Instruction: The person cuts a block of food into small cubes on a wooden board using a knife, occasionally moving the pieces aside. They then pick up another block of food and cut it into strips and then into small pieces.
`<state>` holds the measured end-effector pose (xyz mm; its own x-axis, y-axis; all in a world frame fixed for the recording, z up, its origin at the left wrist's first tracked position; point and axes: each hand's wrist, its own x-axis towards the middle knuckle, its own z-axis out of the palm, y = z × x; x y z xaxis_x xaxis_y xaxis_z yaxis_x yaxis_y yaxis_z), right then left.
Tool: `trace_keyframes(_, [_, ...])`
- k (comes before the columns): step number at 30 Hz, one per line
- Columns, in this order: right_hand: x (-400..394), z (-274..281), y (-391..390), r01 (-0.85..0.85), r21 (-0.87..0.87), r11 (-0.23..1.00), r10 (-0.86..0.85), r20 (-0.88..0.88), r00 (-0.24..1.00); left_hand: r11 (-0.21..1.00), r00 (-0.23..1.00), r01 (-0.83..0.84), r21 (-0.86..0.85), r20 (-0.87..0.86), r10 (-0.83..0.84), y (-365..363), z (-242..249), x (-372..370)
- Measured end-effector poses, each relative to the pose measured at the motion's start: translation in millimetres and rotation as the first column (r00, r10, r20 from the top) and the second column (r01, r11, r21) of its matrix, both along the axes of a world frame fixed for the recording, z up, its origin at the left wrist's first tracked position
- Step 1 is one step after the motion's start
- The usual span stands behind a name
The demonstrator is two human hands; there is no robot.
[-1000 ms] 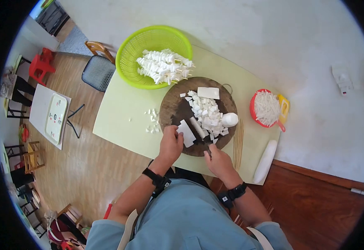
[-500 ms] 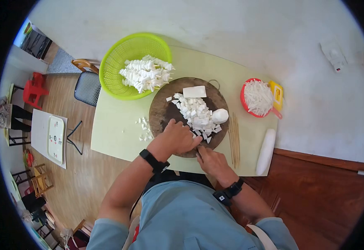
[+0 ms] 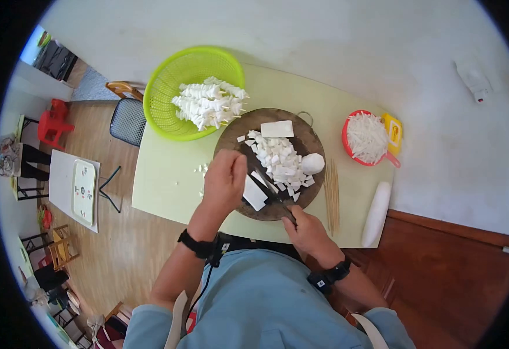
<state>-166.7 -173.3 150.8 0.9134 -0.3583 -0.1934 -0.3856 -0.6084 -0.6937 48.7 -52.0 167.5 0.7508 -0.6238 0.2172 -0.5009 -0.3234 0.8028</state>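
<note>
Okay, head view: right hand (image 3: 311, 230) is gripping the knife (image 3: 275, 198) by its handle, fingers wrapped round, no visible gap. Knife is pointing away from the body, slanting up and left across the near part of the cutting board (image 3: 302, 136).

Key relation: the slab (image 3: 255, 194) is lying on the board just left of the blade, up and left of the right-hand grip. Its long axis is running from upper left to lower right, roughly parallel to the blade. A thin strip (image 3: 264, 181) is sitting on the blade's other side, pointing much the same way.

Left hand (image 3: 226, 176) is hovering over the board's left edge, fingers curled in; can't tell if it's holding anything. It's the hand nearer the slab's far end; can't tell if it's touching. Right hand is sitting closer to the near end.

Cut cubes (image 3: 280, 160) are heaping right of the strip, a rounded chunk (image 3: 312, 163) is resting against them, and a flat piece (image 3: 277, 128) is lying crosswise beyond. Sticks (image 3: 331, 198) are lying right of the board, pointing away from the body; a long radish (image 3: 376, 214) is lying farther right.
</note>
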Motion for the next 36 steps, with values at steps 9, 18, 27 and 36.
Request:
trace_keyframes(9, [-2.1,2.9,10.4,-0.115,0.106,0.988,0.124,-0.076,0.989,0.969,0.55,-0.125,0.211,-0.798,0.245,46.0,-95.7,-70.2])
trace_keyframes(18, [-5.6,-1.6,17.5,-0.125,0.103,0.987,0.14,-0.145,0.979,0.946,0.677,-0.148,0.289,-0.668,0.31,33.2,-115.6,-65.5])
trace_keyframes(27, [-5.3,-0.6,25.0,-0.147,0.068,0.987,0.156,-0.153,0.976,0.942,0.827,-0.138,0.306,-0.488,0.28,34.7,-152.7,-66.6])
trace_keyframes(36, [14.5,18.4,21.8,-0.17,0.069,0.983,0.183,-0.265,0.947,0.961,0.729,-0.092,0.261,-0.64,0.244,32.2,-138.5,-60.7])
